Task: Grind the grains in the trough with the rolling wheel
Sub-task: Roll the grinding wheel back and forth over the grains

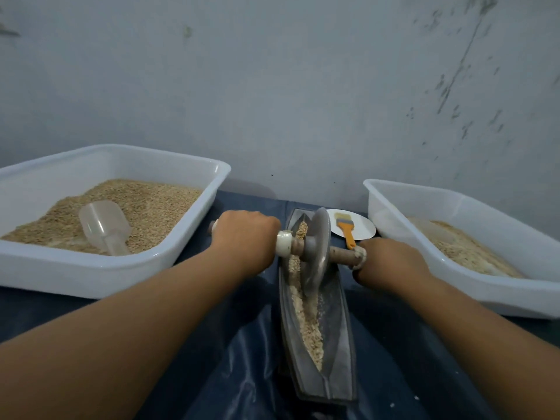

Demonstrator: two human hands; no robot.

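Observation:
A long grey boat-shaped trough (341,344) lies on the blue cloth and runs away from me. Pale crushed grains (309,322) fill its groove. A grey metal rolling wheel (316,253) stands upright in the far half of the trough, on a wooden axle (341,252) that crosses it. My left hand (245,241) grips the axle's left handle beside a white collar (284,243). My right hand (391,262) grips the right handle, which is wrapped in white cord.
A white tub (91,268) at the left holds whole grain and a clear plastic scoop (104,227). A second white tub (472,283) at the right holds paler ground grain. Behind the trough a white plate (365,228) bears an orange-handled brush (347,230). A grey wall stands close behind.

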